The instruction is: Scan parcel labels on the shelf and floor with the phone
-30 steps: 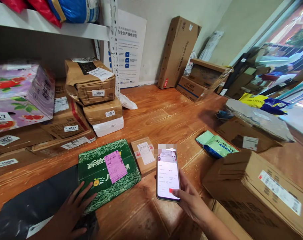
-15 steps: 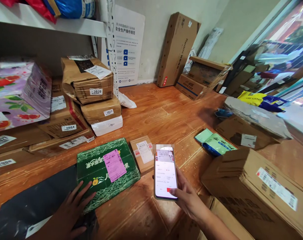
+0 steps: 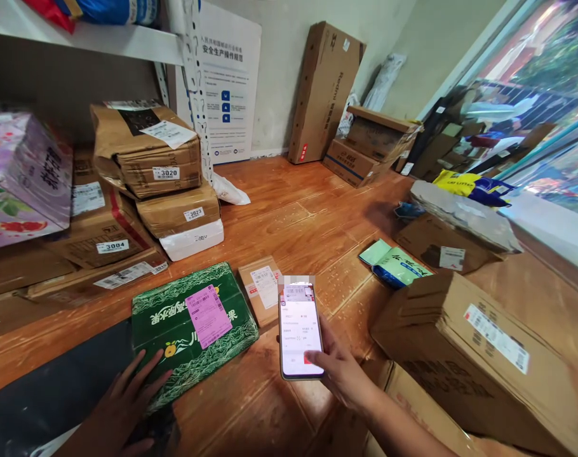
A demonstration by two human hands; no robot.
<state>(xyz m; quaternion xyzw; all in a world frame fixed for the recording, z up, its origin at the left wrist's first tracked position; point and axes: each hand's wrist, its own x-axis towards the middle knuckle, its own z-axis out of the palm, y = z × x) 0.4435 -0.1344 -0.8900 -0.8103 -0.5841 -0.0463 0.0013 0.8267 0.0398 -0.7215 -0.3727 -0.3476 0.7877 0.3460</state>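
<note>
My right hand (image 3: 334, 365) is wrapped round a smartphone (image 3: 300, 333), its thumb on the red button low on the lit screen. The screen shows a label picture above a white form. With fingers spread, my left hand (image 3: 127, 400) rests at the near left corner of a green fruit box (image 3: 169, 371) that carries a pink label (image 3: 209, 317). Under that hand and box lies a dark plastic parcel (image 3: 55, 374). A small brown box (image 3: 256, 311) with a white label sits just behind the phone, partly covered by it.
Numbered cartons (image 3: 148, 158) are stacked at the left under a white shelf (image 3: 89, 35). Large brown boxes (image 3: 427, 324) stand at the right, with a green packet (image 3: 394, 263) behind. A tall carton (image 3: 324, 95) leans on the back wall. Wooden floor (image 3: 289, 216) lies between.
The whole view has shifted, so most things sit slightly further left. My right hand still holds the phone, and my left hand stays at the green box's corner.
</note>
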